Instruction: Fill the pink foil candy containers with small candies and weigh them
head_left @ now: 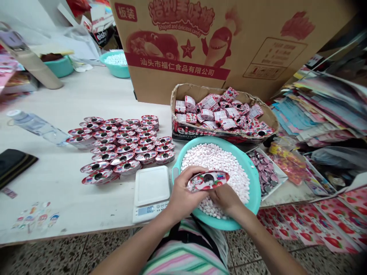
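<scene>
My left hand (186,191) is wrapped round a small oval candy box (205,181), its strawberry-printed top facing up with a dark round hole in it. Just below the box, my right hand (225,196) is over the white candies (229,160); its fingertips are hidden, so what they hold cannot be made out. A turquoise basin (255,183) contains the candies. Left of the basin lies a white scale (151,187) reading 0.0. Rows of similar oval boxes (124,149) stand on the table (114,210) beyond the scale.
Behind the basin, a cut-down carton (174,107) holds more boxes, before a large cardboard box (177,76). A tray of round caps (265,172) and a candy bag (288,160) lie right. A water bottle (37,126) and dark wallet (14,164) lie left.
</scene>
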`<action>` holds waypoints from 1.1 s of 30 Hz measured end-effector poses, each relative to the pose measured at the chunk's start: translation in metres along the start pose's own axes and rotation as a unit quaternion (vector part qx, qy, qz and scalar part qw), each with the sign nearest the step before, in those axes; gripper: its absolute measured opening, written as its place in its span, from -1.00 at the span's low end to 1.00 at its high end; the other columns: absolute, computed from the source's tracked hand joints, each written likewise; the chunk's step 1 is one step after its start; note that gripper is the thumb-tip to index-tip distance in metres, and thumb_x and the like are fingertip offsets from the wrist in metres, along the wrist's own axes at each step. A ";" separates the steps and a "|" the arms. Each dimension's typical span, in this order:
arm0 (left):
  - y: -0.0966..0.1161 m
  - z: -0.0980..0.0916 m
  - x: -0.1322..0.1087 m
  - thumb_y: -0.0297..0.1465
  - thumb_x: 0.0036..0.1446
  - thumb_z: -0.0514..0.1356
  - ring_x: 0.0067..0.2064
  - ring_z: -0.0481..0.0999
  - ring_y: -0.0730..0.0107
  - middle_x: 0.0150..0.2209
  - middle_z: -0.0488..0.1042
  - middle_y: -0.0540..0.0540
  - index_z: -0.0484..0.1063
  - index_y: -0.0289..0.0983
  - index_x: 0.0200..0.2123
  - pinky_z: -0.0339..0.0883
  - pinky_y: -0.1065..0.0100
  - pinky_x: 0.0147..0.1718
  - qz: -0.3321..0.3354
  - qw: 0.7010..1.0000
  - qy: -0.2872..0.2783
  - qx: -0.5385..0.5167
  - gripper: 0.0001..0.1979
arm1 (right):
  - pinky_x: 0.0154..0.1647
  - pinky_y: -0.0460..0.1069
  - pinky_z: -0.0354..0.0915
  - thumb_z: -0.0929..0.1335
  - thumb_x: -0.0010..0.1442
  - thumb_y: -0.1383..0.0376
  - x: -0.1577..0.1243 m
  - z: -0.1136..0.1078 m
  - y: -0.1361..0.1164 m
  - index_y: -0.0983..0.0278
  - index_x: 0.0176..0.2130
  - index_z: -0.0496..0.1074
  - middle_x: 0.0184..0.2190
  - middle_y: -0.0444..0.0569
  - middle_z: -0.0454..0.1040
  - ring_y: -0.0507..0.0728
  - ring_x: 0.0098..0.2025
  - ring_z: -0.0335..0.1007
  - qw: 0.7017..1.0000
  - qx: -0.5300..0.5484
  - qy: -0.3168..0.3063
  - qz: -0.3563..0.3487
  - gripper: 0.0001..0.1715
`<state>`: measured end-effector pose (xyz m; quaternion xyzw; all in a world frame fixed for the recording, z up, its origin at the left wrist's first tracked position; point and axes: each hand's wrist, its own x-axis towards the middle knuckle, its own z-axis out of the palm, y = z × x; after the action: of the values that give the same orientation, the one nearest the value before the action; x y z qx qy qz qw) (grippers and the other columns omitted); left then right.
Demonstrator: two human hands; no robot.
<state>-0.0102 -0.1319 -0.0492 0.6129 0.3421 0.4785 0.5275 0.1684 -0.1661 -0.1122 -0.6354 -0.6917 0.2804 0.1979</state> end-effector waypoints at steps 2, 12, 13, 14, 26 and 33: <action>-0.001 -0.001 -0.001 -0.57 -0.12 0.33 -0.13 0.50 0.33 -0.18 0.49 -0.05 0.43 -0.22 -0.17 0.35 0.35 -0.11 -0.008 1.000 0.004 0.026 -0.62 | -0.15 0.08 0.24 0.25 0.14 0.18 0.004 -0.002 0.003 0.25 -0.28 0.46 -0.23 0.12 0.51 0.29 -0.12 0.40 0.998 0.046 0.013 0.047 -0.73; -0.004 -0.008 -0.006 -0.49 -0.03 0.30 -0.09 0.46 0.33 -0.14 0.49 -0.05 0.42 -0.20 -0.14 0.31 0.35 -0.09 -0.004 0.987 -0.006 0.159 -0.67 | -0.76 -0.17 -0.20 0.24 0.18 0.11 0.022 -0.034 -0.009 0.23 -0.53 0.19 -0.71 -0.27 0.04 -0.09 -0.72 -0.17 0.807 0.550 0.044 0.210 -0.65; -0.006 -0.008 -0.007 -0.50 -0.02 0.29 -0.08 0.46 0.32 -0.14 0.48 -0.05 0.41 -0.20 -0.12 0.31 0.34 -0.08 -0.003 0.985 -0.016 0.173 -0.66 | -0.77 -0.19 -0.22 0.28 0.13 0.17 0.025 -0.040 -0.014 0.25 -0.52 0.21 -0.70 -0.28 0.04 -0.10 -0.72 -0.19 0.734 0.641 0.046 0.220 -0.73; -0.008 -0.007 -0.009 -0.51 -0.01 0.28 -0.08 0.46 0.32 -0.13 0.48 -0.05 0.41 -0.19 -0.11 0.31 0.33 -0.08 0.000 0.982 -0.026 0.186 -0.65 | -0.77 -0.20 -0.22 0.31 0.08 0.24 0.027 -0.046 -0.019 0.26 -0.50 0.23 -0.68 -0.28 0.06 -0.11 -0.71 -0.17 0.677 0.700 0.052 0.221 -0.80; -0.010 0.005 -0.008 -0.51 -0.03 0.29 -0.05 0.45 0.21 -0.10 0.49 -0.06 0.39 -0.17 -0.04 0.28 0.20 -0.07 -0.012 0.954 -0.083 0.286 -0.57 | -0.58 -0.15 0.19 0.32 0.07 0.22 0.038 -0.045 -0.085 0.26 -0.56 0.28 -0.61 -0.19 0.27 -0.06 -0.59 0.20 0.624 0.724 0.251 0.150 -0.75; -0.013 0.009 -0.008 -0.50 -0.06 0.30 -0.10 0.46 0.26 -0.14 0.51 -0.04 0.41 -0.19 -0.06 0.30 0.25 -0.10 -0.014 0.961 -0.071 0.267 -0.58 | -0.62 -0.11 0.13 0.28 0.14 -0.01 0.030 -0.040 -0.097 0.27 -0.67 0.28 -0.70 -0.15 0.29 -0.03 -0.64 0.21 0.697 0.664 0.235 0.133 -0.47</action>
<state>-0.0036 -0.1397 -0.0638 0.7589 0.4279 0.3177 0.3742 0.1162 -0.1340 -0.0222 -0.4693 -0.1654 0.5318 0.6853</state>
